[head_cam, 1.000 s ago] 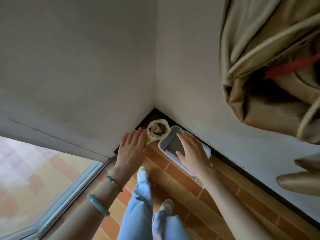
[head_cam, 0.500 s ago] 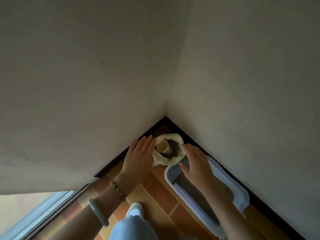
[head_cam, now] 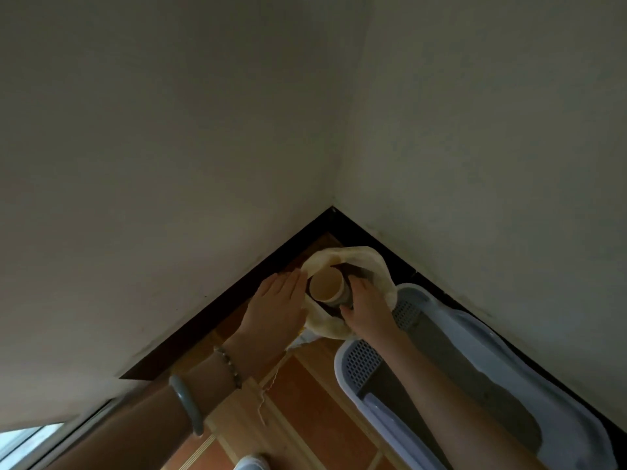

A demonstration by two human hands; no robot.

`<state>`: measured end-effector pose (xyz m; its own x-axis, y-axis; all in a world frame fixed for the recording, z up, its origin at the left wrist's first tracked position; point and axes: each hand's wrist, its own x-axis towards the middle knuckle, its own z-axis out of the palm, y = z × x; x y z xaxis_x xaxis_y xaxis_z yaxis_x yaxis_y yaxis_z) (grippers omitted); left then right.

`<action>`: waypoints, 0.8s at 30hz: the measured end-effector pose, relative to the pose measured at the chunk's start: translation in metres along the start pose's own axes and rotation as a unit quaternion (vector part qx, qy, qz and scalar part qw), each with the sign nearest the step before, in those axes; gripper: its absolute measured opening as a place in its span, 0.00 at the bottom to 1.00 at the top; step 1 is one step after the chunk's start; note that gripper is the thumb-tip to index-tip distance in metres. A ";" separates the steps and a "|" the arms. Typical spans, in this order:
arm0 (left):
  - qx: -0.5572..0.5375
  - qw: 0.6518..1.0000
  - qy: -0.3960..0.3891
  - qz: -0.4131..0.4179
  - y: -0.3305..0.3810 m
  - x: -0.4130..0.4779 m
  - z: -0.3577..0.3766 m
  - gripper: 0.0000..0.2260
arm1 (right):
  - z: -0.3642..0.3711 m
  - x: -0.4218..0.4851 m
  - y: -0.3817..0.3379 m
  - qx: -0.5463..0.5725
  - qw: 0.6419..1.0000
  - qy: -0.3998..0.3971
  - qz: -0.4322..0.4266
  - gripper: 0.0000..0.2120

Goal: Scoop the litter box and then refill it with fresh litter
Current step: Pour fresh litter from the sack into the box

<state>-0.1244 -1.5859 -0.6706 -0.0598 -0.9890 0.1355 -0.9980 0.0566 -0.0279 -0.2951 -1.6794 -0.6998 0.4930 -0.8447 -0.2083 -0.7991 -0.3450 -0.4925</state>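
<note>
A cream litter bag (head_cam: 368,262) stands open in the room corner, dark litter showing inside. A paper cup (head_cam: 326,288) sits in its mouth, rim up. My right hand (head_cam: 368,308) curls its fingers round the cup's right side. My left hand (head_cam: 276,308) lies flat against the bag's left side with straight fingers. The white litter box (head_cam: 481,337) with a perforated rim runs along the right wall just right of the bag, grey litter inside; my right forearm crosses over it.
Two plain walls meet at the corner with a dark skirting board (head_cam: 217,303). The floor has orange tiles (head_cam: 305,401). A window edge (head_cam: 30,442) shows at bottom left, and the toe of my white shoe (head_cam: 251,463) at the bottom.
The view has dropped closer to the corner. My right hand went from above the litter box into the bag and took hold of the cup. My left hand came against the bag's side.
</note>
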 end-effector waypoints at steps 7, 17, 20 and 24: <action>-0.053 0.998 -0.007 -0.033 0.004 0.008 0.031 0.35 | 0.043 0.026 0.012 0.050 0.999 0.017 0.005 0.35; -0.172 0.978 0.011 -0.113 0.007 0.030 0.035 0.20 | 0.055 0.037 0.012 0.086 0.991 0.105 0.010 0.30; -0.186 0.972 0.018 -0.139 0.003 0.029 0.036 0.20 | 0.043 0.036 0.016 -0.002 0.984 0.175 -0.012 0.31; -0.184 0.977 0.022 -0.102 -0.004 0.027 0.037 0.19 | 0.036 0.031 0.013 -0.157 0.975 0.154 -0.019 0.32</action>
<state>-0.1214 -1.6180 -0.7030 0.1487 -0.9784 0.1434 -0.9287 -0.0883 0.3603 -0.2774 -1.6952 -0.7429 0.4368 -0.8948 0.0928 -0.8718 -0.4465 -0.2018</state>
